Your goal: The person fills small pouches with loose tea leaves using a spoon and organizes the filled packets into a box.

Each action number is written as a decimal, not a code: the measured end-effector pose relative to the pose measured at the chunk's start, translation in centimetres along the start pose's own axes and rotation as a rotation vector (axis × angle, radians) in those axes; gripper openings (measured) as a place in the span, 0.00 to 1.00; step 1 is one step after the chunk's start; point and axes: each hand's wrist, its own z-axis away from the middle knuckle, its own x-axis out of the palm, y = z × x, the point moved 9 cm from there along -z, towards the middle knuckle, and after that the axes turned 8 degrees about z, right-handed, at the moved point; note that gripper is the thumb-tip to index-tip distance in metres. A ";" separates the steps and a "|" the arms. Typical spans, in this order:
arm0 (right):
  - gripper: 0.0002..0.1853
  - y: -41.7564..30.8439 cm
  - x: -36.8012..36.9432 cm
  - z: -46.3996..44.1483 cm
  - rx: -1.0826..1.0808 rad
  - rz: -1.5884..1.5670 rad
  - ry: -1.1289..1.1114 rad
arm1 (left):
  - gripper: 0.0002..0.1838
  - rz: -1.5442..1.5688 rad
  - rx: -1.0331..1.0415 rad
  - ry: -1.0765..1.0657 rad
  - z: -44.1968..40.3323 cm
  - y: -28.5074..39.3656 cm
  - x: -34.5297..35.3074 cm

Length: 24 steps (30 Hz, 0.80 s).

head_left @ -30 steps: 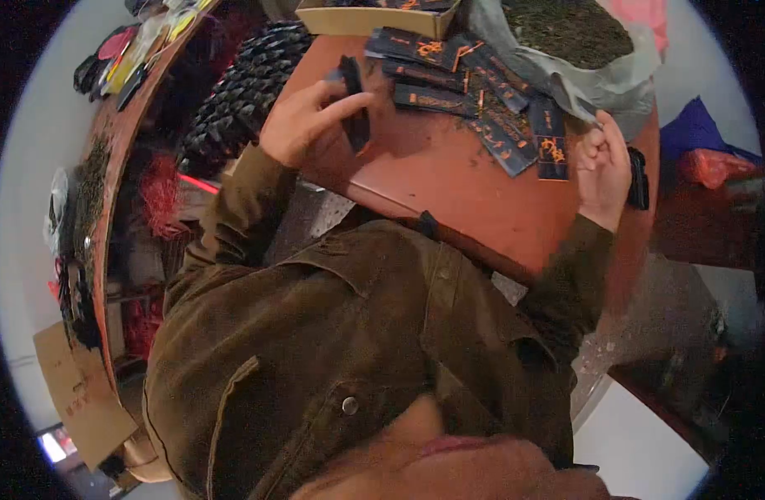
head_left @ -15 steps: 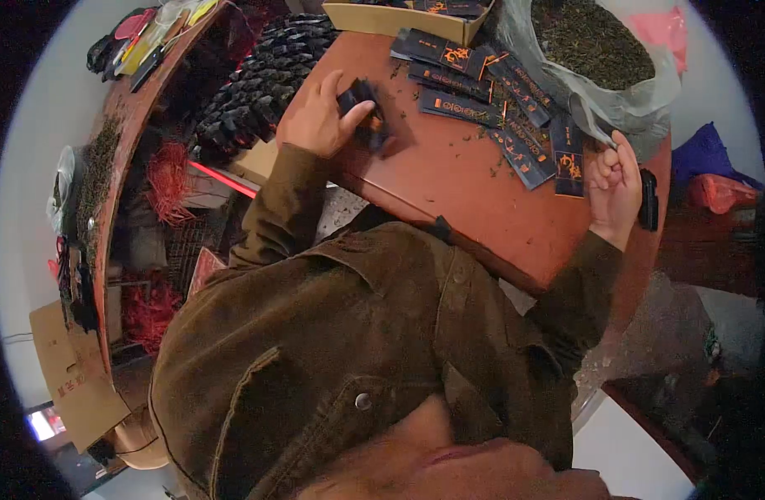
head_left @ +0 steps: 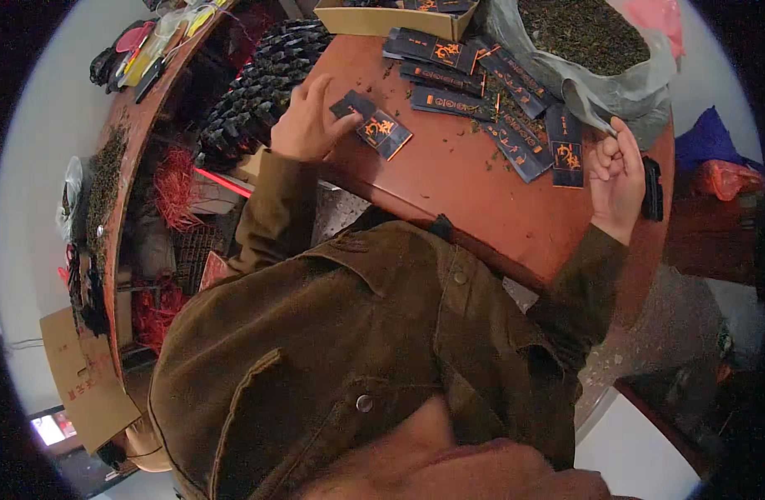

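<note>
My left hand point(head_left: 303, 125) is open above the table's left edge, thumb and fingers apart. Just right of its thumb lies a black tea packet point(head_left: 385, 133) with orange lettering, its upper end folded or creased. My right hand point(head_left: 615, 179) is closed, its fingertips pinching the end of what looks like a grey metal scoop point(head_left: 589, 110) against the plastic bag's side. Beside that hand is another tea packet point(head_left: 566, 150). Several more packets point(head_left: 453, 102) lie fanned and overlapping to its left.
A clear plastic bag point(head_left: 657, 92) of loose dark tea leaves stands at the back right. Behind the packets is a cardboard box point(head_left: 386, 22). Rows of dark packets point(head_left: 253, 92) are stacked at left. Crumbs of leaf dot the red-brown table point(head_left: 474, 200). A black object point(head_left: 652, 190) lies near the right edge.
My left hand has let go of the tea packet and drawn slightly left. The packet now lies flat on the table. My right hand keeps nearly the same place.
</note>
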 end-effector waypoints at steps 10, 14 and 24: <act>0.15 0.3 0.2 0.0 0.002 -0.008 0.000 | 0.25 -0.055 0.285 -0.131 0.9 3.3 4.5; 0.15 0.2 0.3 0.2 -0.006 0.004 0.020 | 0.24 -0.063 0.393 -0.140 -0.4 3.3 4.5; 0.15 0.5 0.3 0.2 -0.001 0.055 0.074 | 0.40 -0.111 0.187 -0.003 -1.1 4.5 4.0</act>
